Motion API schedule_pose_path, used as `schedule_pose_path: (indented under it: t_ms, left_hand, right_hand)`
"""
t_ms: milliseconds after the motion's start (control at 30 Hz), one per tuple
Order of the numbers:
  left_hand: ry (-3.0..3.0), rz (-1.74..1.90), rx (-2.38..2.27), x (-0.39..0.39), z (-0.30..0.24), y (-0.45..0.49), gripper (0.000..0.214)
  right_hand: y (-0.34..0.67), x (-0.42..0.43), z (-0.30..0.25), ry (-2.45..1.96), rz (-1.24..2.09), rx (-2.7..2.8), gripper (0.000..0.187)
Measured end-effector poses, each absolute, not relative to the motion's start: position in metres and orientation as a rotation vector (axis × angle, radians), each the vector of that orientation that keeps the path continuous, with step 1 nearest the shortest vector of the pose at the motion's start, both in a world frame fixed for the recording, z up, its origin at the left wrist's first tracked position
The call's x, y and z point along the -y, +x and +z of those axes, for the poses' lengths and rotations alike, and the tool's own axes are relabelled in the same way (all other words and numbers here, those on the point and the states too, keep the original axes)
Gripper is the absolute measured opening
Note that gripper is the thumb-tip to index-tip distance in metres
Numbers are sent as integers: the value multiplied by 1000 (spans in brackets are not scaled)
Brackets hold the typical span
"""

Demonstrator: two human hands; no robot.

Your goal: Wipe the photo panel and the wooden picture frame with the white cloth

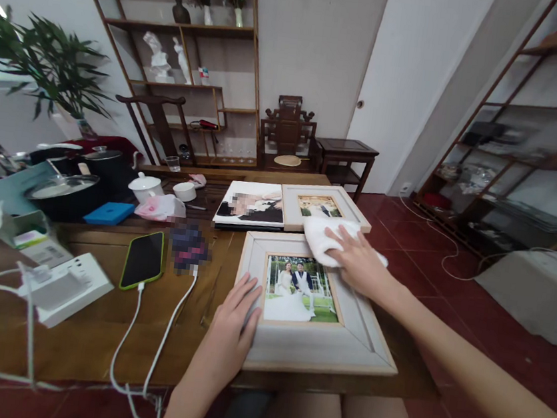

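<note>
A large picture frame with a wide pale border lies flat on the wooden table in front of me. Inside it is a photo of two people in wedding clothes outdoors. My left hand rests along the frame's left side, its fingers stretched out on the border. At the frame's far right part, my right hand presses a bunched white cloth. The cloth covers the far right corner and overlaps the near edge of a second picture frame. Beside that frame lies a photo book.
To the left are a charging phone, a blurred dark device, a white cable, a white box and a blue box. Pots and a white lidded bowl stand behind. The table's right edge is close to the frame.
</note>
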State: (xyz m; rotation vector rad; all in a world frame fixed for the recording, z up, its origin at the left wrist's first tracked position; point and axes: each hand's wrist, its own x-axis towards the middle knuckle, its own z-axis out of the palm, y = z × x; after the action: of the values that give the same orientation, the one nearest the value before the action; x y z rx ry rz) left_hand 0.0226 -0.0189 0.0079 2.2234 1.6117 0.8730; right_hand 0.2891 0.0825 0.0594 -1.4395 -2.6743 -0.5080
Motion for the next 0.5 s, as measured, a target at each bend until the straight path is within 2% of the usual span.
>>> schedule_pose_path:
  t_ms: [200, 500]
  left_hand:
    - [2226, 955, -1604, 18, 6, 23, 33]
    - [2225, 942, -1603, 17, 6, 24, 33]
  right_hand:
    - [273, -67, 42, -1383, -356, 2709, 51]
    - [283, 33, 89, -1279, 283, 2907, 50]
